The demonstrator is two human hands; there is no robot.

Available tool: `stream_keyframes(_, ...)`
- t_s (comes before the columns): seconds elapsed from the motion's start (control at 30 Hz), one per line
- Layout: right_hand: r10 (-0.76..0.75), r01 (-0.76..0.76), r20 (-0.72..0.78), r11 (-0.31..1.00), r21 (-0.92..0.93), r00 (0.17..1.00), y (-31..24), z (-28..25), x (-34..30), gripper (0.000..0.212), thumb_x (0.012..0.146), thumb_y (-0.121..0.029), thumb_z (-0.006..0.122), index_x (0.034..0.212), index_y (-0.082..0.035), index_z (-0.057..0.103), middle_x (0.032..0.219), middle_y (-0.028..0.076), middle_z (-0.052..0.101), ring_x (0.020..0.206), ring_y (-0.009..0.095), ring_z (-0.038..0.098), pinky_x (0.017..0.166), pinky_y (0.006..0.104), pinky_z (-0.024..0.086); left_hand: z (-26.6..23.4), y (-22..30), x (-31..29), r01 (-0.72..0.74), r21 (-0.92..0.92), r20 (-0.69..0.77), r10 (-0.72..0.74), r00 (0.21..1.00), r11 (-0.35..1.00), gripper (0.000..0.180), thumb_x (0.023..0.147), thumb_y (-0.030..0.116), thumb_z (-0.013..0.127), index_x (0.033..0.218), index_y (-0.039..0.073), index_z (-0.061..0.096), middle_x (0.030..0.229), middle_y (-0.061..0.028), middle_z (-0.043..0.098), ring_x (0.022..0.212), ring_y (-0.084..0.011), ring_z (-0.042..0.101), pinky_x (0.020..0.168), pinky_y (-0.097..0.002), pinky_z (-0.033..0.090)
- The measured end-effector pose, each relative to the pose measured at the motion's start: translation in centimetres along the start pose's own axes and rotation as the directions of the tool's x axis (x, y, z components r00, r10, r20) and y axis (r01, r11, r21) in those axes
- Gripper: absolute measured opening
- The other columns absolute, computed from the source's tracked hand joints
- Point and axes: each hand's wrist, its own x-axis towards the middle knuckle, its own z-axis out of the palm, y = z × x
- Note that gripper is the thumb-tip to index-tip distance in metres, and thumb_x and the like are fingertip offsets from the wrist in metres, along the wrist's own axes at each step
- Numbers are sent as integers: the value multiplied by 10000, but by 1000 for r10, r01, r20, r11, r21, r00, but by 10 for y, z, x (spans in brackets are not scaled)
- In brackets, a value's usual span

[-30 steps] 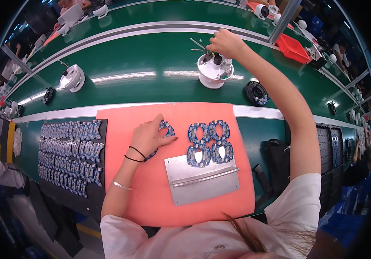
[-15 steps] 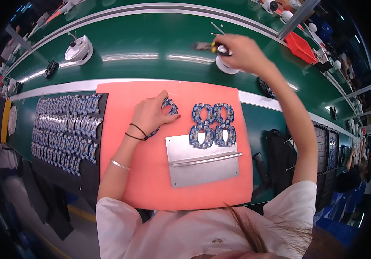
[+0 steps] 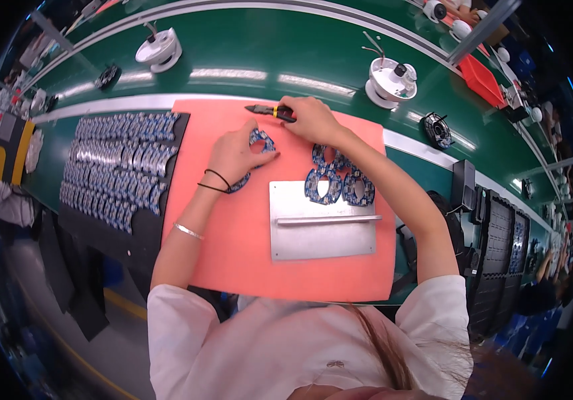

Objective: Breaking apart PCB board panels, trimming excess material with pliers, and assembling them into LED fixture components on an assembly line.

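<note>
On the pink mat, my left hand grips a blue circuit board panel, covering much of it. Thumb and fingers lie across a round opening in it. My right hand holds pliers with black and yellow handles, their jaws pointing left just beyond the left hand. Another group of joined blue circuit boards lies to the right, partly beneath my right forearm. Its near edge overlaps a silver metal plate with a raised bar across it.
Rows of blue circuit boards cover a black board at left. Beyond the mat, white round housings and a black ring-shaped part sit on the green bench. A red tray stands far right; black trays are at right.
My right hand has brought the pliers left and nearer, from over the green bench to above the mat's far part. My left hand keeps its place on the circuit board panel. The view has shifted.
</note>
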Motion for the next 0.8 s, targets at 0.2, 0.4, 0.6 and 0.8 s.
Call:
stream_keyframes(0.2,-282,227,-98,899,-373,954,-12,15,-14,235,799,-95,634,1030,-57,618,910,162,664,894,349,667,746,475,523,2,-11,-26,115,145,-176,-89,980,983,649,736,547,769,1130,89,533,920,-155,689,843,-339,686,677,-464,529)
stream_keyframes(0.4,-212,164,-106,925,-342,972,-7,3,-12,250,819,-164,651,1065,-120,637,962,116,709,862,331,680,726,432,542,0,-41,-21,28,83,-60,-23,998,996,713,719,512,788,1182,42,518,1009,-209,682,922,-382,669,796,-458,525)
stream_keyframes(0.6,-518,519,61,855,-1,853,-140,-17,-121,339,736,-4,715,1059,-68,634,944,65,668,794,257,644,686,365,518,-43,-50,-64,31,78,-69,-25,997,997,577,669,391,819,1010,-2,570,850,-225,661,831,-368,667,761,-432,531)
stream_keyframes(0.8,-682,701,239,714,10,691,-235,72,-192,209,787,-115,624,994,-91,614,919,62,621,868,232,622,770,369,477,-45,-50,-72,-42,6,-43,43,998,999,646,646,410,844,1090,21,584,1023,-222,630,975,-357,624,859,-410,510)
